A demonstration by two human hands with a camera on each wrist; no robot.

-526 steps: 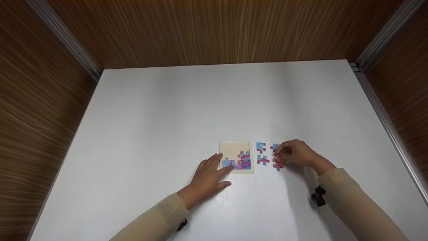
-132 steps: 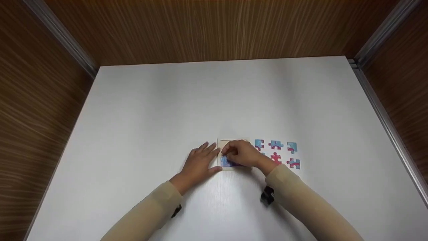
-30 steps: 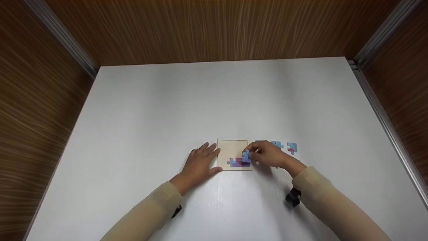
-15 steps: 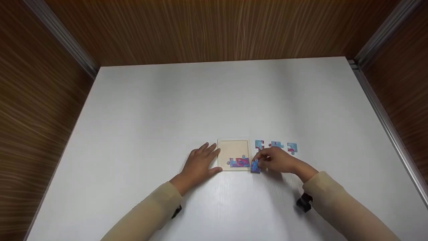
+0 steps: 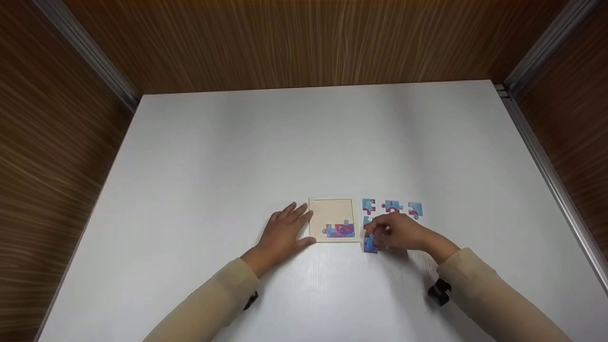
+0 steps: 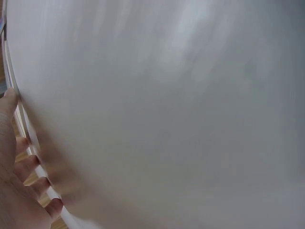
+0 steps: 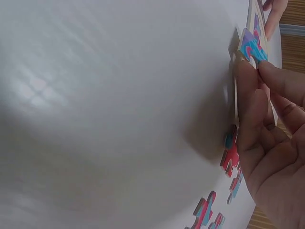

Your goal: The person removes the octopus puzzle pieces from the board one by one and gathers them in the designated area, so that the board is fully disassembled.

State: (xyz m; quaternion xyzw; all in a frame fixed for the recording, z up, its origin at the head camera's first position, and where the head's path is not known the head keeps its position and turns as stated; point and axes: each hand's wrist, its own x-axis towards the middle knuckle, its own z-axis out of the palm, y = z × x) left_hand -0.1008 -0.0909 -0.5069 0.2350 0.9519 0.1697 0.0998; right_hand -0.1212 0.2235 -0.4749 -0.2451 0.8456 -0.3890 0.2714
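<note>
My right hand [image 5: 396, 232] pinches a blue and purple jigsaw piece [image 5: 369, 244] between thumb and fingertips, just right of the puzzle tray. In the right wrist view the same jigsaw piece [image 7: 253, 46] sticks out beyond the fingertips. The square wooden puzzle tray [image 5: 330, 209] holds a few joined blue, pink and purple pieces [image 5: 340, 231] along its lower right; bare wood shows elsewhere inside it. My left hand [image 5: 282, 232] lies with fingers spread along the tray's left edge, thumb at the lower left corner. In the left wrist view its fingertips touch that edge.
Loose jigsaw pieces lie right of the tray: a row with a left piece [image 5: 367, 204], a middle piece [image 5: 392, 205] and a corner piece [image 5: 415, 209]. My right hand partly covers others; a red piece [image 7: 230, 156] shows in the right wrist view. Wooden panels [image 5: 304, 42] surround the white table.
Over the last second my right hand has carried the pinched jigsaw piece from above the tray rightward and nearer to me. The left hand stays put. Fewer pieces sit in the tray than 17.5 seconds ago.
</note>
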